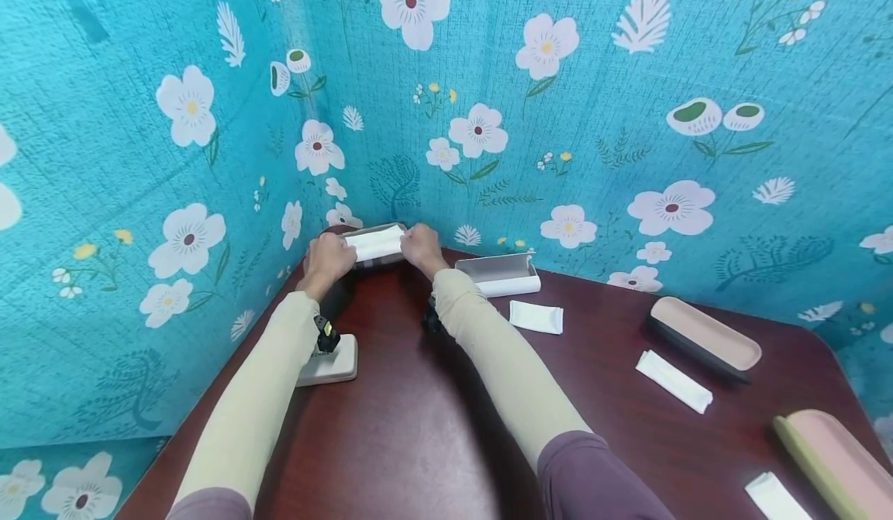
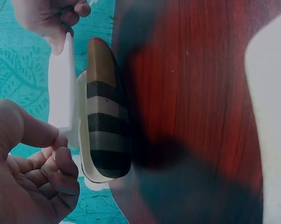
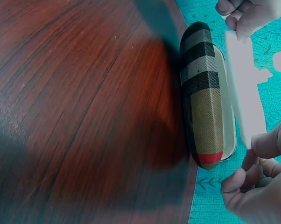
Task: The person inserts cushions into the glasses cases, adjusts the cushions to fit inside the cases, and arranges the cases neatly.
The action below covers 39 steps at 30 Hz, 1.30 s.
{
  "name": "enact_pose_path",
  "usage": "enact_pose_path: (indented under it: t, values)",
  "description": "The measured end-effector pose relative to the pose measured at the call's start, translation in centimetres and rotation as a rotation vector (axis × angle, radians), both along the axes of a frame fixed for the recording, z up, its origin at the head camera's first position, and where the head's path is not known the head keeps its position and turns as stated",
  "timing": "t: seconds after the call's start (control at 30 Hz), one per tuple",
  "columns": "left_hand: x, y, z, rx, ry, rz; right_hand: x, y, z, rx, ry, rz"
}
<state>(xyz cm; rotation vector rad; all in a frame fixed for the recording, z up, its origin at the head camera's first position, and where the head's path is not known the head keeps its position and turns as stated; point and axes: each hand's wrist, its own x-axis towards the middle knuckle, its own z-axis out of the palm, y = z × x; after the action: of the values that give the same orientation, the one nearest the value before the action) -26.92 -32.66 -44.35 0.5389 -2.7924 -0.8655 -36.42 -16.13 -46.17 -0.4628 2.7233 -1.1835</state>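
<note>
White strip (image 1: 377, 242) near table edge (image 1: 593, 286)

Left hand (image 1: 329, 256), right hand (image 1: 422, 246) in pinch.

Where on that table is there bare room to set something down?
The table is barest between the white box and right sleeve. Another lies between that sleeve and the black case. Crowded: the far corner, where the left hand and right hand hold a strip by the striped case, near the white case; also the right edge, around the green case.
</note>
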Motion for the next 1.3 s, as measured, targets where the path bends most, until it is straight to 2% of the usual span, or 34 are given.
enact_pose_path:
  t: [0.1,0.33,0.57,0.8,1.07,1.3]
  values:
    - [-0.1,-0.4,0.0,-0.001,0.006,0.005,0.0,-0.3,-0.1,-0.006,0.016,0.002]
    - [-0.4,-0.9,-0.4,0.010,-0.008,0.030,-0.1,-0.8,-0.6,-0.011,-0.025,0.001]
    - [-1.1,-1.2,-0.8,0.034,0.000,0.031,-0.1,-0.9,-0.9,-0.010,0.029,-0.042]
    - [-1.4,-1.5,-1.2,0.063,-0.027,0.048,-0.5,-1.0,-1.3,-0.025,0.025,-0.033]
    - [-1.7,-1.5,-1.4,0.060,-0.040,0.057,-0.7,-1.0,-1.0,-0.032,0.052,-0.040]
    - [-1.5,-1.0,-1.7,0.056,-0.066,0.082,-0.4,-1.0,-1.4,-0.007,0.004,-0.051]
